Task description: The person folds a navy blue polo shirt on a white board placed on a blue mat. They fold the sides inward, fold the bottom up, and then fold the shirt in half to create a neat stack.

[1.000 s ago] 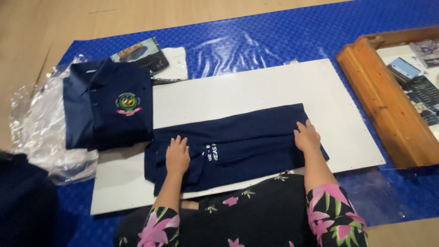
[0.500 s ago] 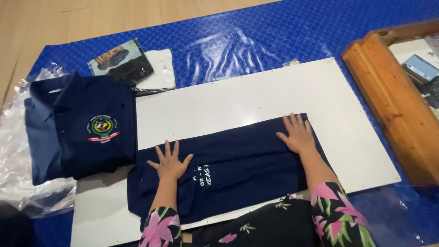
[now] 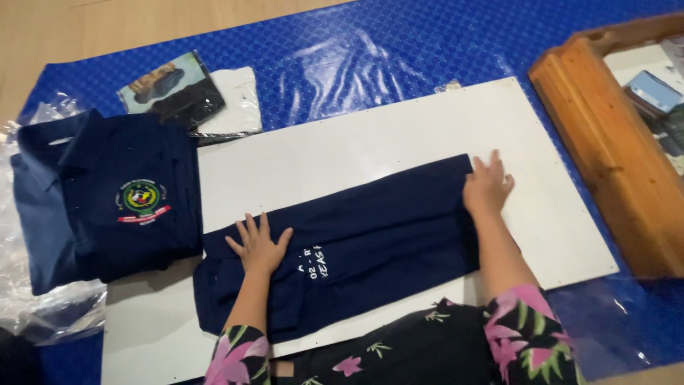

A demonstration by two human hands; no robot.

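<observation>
Black top with big pink flowers and green leaves — short sleeves, it seems, on both bare arms.

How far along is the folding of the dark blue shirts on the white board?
One folded shirt with a round badge already lies at the left edge of the white board. In hand: a second dark blue garment, folded into a long band; the left hand and the right hand press flat on it. It appears not yet folded down to the first shirt's compact shape.

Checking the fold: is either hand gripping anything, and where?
Nothing gripped: left hand and right hand press flat on the navy shirt.
</observation>
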